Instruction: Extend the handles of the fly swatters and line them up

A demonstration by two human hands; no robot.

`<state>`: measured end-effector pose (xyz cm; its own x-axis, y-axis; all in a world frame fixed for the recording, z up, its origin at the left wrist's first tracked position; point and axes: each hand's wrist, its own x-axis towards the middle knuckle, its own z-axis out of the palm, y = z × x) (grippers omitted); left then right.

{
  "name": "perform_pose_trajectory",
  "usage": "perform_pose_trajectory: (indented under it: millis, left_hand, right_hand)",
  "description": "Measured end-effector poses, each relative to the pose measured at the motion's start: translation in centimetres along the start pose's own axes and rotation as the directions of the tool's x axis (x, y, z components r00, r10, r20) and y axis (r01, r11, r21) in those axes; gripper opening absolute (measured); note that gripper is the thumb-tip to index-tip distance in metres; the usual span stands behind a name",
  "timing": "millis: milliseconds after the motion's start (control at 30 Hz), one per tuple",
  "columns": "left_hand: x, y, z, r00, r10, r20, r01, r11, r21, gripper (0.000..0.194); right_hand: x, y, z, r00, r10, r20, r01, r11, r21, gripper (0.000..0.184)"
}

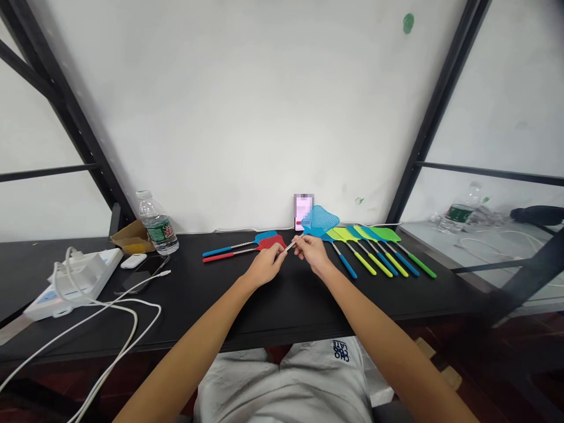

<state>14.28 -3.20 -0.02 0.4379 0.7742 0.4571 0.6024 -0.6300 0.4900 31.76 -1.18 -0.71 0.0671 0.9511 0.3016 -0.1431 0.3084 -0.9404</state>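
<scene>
A blue fly swatter [325,220] is held up over the table's middle, its mesh head tilted toward the upper right. My left hand [265,264] pinches the lower end of its thin metal rod; the handle end is hidden in the fingers. Closer to the head, my right hand [312,251] has its fingers closed on the rod. Left of my hands lie a red fly swatter [219,257] and another blue fly swatter [225,249]. To the right, several blue, yellow and green swatters [381,267] overlap in a fanned row, handles toward me.
A phone [304,205] leans on the wall behind the hands. At the left are a water bottle [163,229], a cardboard box [132,237], a white case [133,261], a dark phone [145,274], and a power strip [81,285] with white cables [132,317]. Black shelf posts [434,111] flank the table.
</scene>
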Motion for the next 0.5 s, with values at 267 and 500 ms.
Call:
perform_pose_trajectory:
  millis: [267,500]
  left_hand:
    - [0.5,0.8,0.2,0.999,-0.037,0.005,0.037,0.997,0.064,0.029]
    - [0.9,1.4,0.1,0.995,-0.089,0.051,0.095,0.988,-0.122,0.031]
  right_hand:
    - [-1.2,0.4,2.3,0.979,0.178,0.099,-0.186,0.980,0.074,0.043]
    - [-0.4,0.2,1.9,0.983,0.174,0.061,-0.181,0.975,0.129,0.041]
